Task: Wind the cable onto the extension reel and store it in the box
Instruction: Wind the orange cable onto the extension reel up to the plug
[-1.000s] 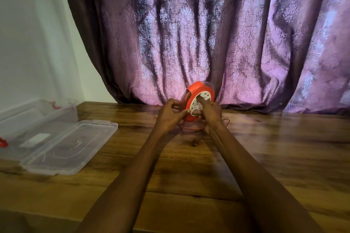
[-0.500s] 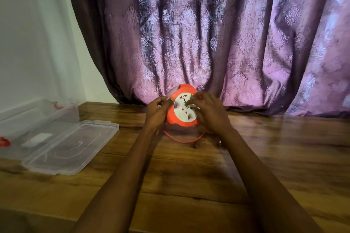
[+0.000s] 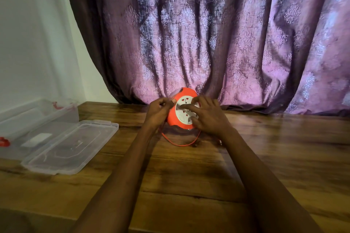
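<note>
Right hand (image 3: 208, 117): fingers spread and lightly bent, laid across the white socket face of the orange extension reel (image 3: 182, 112). The index finger reaches toward 10 o'clock over the face centre; the thumb lies at the face's lower edge, near 6 o'clock. The hand presses on the face rather than closing round it. The wrist sits at 4 o'clock from the reel, and the forearm runs from there to the lower right corner of the view.

Left hand (image 3: 158, 112): fingers curled at the reel's 9 o'clock rim, fingertips drawn together at the edge. It grips the rim; whether it also pinches the cable cannot be told. The forearm runs down toward 7 o'clock, out of the bottom of the view.

The reel stands on edge on the wooden table (image 3: 274, 157), face toward the camera, close before the purple curtain (image 3: 208, 34). A loop of orange cable (image 3: 180, 143) hangs from below the left hand and lies on the table at the reel's 6 o'clock, curving back up toward the right wrist.

The clear plastic box (image 3: 28, 119) stands open at the table's left edge, at 9 o'clock from the reel and well apart from it. Its clear lid (image 3: 72, 145) lies flat just beside it.
</note>
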`<action>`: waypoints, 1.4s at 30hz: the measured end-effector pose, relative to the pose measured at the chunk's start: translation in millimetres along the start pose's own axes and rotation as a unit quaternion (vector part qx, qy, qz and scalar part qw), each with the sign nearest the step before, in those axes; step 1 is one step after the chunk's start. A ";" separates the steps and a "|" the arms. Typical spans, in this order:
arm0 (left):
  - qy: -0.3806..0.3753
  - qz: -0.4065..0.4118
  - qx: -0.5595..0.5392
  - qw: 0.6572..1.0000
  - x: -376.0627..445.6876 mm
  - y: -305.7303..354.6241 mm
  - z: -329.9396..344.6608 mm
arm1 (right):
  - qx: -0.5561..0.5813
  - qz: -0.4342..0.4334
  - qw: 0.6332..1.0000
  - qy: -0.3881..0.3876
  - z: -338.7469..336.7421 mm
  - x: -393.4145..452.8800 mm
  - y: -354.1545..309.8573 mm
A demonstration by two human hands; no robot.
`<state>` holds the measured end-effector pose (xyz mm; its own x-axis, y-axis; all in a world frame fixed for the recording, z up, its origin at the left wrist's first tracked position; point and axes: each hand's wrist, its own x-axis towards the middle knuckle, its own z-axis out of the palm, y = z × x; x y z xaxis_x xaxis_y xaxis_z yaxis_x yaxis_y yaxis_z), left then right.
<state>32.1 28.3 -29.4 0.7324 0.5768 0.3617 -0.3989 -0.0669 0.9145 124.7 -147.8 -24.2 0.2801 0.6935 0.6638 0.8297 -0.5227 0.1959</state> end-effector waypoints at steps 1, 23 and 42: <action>0.001 0.004 -0.006 1.000 0.2 -0.7 0.2 | -0.001 0.001 1.000 0.014 1.4 0.6 -1.4; -0.022 0.026 0.025 0.999 -5.9 -11.2 20.2 | 0.521 0.455 0.721 0.040 12.1 18.9 -12.6; 0.153 -0.096 -0.195 0.964 23.4 -14.9 -32.8 | 0.246 -0.011 0.954 -0.173 -9.0 16.8 -39.7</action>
<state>37.1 69.5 -40.5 0.6404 0.7651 0.0674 -0.4927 0.3420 0.8002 92.1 -119.9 -14.4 0.3327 0.8679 0.3689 0.9392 -0.2699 -0.2122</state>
